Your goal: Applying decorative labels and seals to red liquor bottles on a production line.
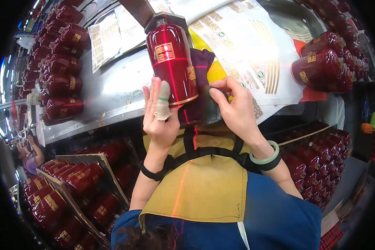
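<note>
A glossy dark red bottle (168,60) with gold ornaments lies on a dark purple cloth (202,62), its neck pointing away from me. My left hand (160,118) holds the bottle at its lower left side and base, fingers stretched along it. One finger wears a beige wrap with a green band. To the right of the bottle's base, my right hand (236,102) pinches thumb and forefinger together, apart from the bottle. Between them is a thin dark piece, blurred, whose kind I cannot make out. A red light line runs down the bottle and over my yellow apron (204,187).
White sheets of gold decals (254,54) cover the bench at right; another decal sheet (108,39) lies at left. Red bottles (64,85) line the left side, with more bottles (321,66) at right. Bottle-filled crates (106,166) stand below. A person (31,158) is far left.
</note>
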`<action>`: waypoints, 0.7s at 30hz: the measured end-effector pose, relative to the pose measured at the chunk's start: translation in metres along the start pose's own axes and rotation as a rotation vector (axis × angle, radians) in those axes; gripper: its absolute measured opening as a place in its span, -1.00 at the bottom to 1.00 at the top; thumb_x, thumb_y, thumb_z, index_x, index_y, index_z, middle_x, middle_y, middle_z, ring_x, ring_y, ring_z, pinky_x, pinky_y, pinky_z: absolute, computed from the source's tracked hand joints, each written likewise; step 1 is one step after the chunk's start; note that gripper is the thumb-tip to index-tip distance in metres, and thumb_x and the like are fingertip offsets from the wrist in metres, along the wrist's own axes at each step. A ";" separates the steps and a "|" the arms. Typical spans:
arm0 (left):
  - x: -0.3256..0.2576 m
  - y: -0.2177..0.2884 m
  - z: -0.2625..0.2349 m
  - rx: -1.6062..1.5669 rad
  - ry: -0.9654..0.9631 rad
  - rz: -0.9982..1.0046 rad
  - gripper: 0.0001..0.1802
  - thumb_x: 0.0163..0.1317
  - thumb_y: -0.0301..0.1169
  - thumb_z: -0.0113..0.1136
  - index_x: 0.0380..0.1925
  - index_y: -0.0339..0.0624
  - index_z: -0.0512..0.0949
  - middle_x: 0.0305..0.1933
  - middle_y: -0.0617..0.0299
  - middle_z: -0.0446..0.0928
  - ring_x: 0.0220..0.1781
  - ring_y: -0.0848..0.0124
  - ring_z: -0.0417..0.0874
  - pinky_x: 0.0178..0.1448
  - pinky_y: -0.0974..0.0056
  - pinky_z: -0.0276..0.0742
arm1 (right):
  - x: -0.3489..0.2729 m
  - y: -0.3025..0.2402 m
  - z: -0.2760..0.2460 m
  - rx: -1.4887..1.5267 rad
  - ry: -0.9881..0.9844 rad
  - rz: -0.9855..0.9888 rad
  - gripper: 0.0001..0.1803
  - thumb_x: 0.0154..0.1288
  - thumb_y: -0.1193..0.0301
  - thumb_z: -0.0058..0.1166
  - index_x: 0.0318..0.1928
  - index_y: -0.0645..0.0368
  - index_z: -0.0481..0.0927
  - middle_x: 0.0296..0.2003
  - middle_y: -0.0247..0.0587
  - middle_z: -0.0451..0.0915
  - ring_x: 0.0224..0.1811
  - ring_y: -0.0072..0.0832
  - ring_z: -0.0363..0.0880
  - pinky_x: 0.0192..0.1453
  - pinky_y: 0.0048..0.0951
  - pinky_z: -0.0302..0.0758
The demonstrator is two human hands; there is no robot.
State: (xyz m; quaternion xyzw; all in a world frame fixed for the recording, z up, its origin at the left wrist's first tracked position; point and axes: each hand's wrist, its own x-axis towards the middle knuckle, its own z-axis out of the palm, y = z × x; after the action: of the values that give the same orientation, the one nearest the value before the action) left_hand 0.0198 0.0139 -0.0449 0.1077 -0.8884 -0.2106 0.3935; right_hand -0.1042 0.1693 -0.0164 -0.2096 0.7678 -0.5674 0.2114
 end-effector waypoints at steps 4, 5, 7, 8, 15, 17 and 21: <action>-0.010 -0.003 -0.006 -0.014 -0.041 -0.087 -0.40 0.19 -0.64 0.36 0.28 -0.52 0.51 0.37 -0.28 0.51 0.45 -0.15 0.51 0.58 -0.20 0.29 | -0.009 -0.009 0.007 0.227 -0.044 -0.081 -0.84 0.36 0.50 0.26 -0.14 0.33 0.65 -0.27 -0.05 0.69 -0.26 -0.32 0.69 -0.11 -0.37 0.57; -0.011 -0.004 -0.008 -0.010 -0.092 -0.120 -0.37 0.18 -0.64 0.37 0.29 -0.53 0.49 0.36 -0.30 0.51 0.45 -0.16 0.51 0.59 -0.20 0.28 | -0.008 -0.009 0.008 0.181 -0.028 -0.047 -0.85 0.35 0.50 0.27 -0.15 0.33 0.64 -0.27 -0.04 0.69 -0.25 -0.32 0.69 -0.11 -0.37 0.58; -0.013 -0.006 -0.009 -0.037 -0.079 -0.109 -0.37 0.18 -0.65 0.37 0.30 -0.52 0.49 0.37 -0.30 0.50 0.46 -0.16 0.49 0.58 -0.15 0.31 | -0.004 -0.010 0.009 0.057 0.015 -0.065 -0.85 0.35 0.50 0.27 -0.17 0.33 0.63 -0.27 -0.05 0.69 -0.22 -0.32 0.70 -0.10 -0.36 0.58; -0.014 -0.007 -0.009 -0.056 -0.094 -0.153 -0.36 0.19 -0.66 0.36 0.31 -0.50 0.48 0.39 -0.29 0.49 0.46 -0.17 0.48 0.57 -0.11 0.34 | -0.001 -0.009 0.007 -0.034 0.079 -0.017 -0.85 0.34 0.50 0.28 -0.17 0.33 0.63 -0.27 -0.06 0.69 -0.21 -0.32 0.70 -0.10 -0.35 0.58; -0.009 -0.012 -0.022 -0.215 -0.152 -0.273 -0.26 0.13 -0.63 0.46 0.37 -0.35 0.48 0.44 -0.12 0.49 0.52 -0.02 0.44 0.49 0.07 0.44 | 0.002 -0.013 0.005 0.010 0.022 -0.075 -0.85 0.33 0.53 0.26 -0.15 0.35 0.65 -0.24 -0.01 0.68 -0.20 -0.26 0.69 -0.05 -0.31 0.58; 0.000 -0.018 -0.032 -0.309 -0.158 -0.279 -0.30 0.16 -0.58 0.46 0.35 -0.36 0.50 0.44 -0.14 0.49 0.50 0.04 0.48 0.54 0.08 0.39 | 0.012 -0.011 -0.004 -0.075 0.093 0.034 -0.87 0.35 0.53 0.23 -0.15 0.33 0.66 -0.22 0.03 0.69 -0.16 -0.17 0.70 -0.02 -0.26 0.58; 0.042 -0.032 -0.021 -0.724 -0.003 -0.586 -0.39 0.50 -0.40 0.21 0.43 -0.49 0.30 0.44 -0.09 0.45 0.41 0.14 0.56 0.49 0.11 0.46 | 0.017 -0.009 -0.016 -0.009 0.030 -0.251 -0.86 0.36 0.53 0.18 -0.12 0.31 0.67 -0.19 0.03 0.69 -0.12 -0.10 0.69 0.03 -0.26 0.56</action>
State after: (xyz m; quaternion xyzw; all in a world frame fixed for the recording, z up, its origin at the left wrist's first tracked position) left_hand 0.0086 -0.0360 -0.0195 0.2094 -0.6905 -0.6096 0.3283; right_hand -0.1267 0.1701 -0.0047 -0.2963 0.7410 -0.5892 0.1263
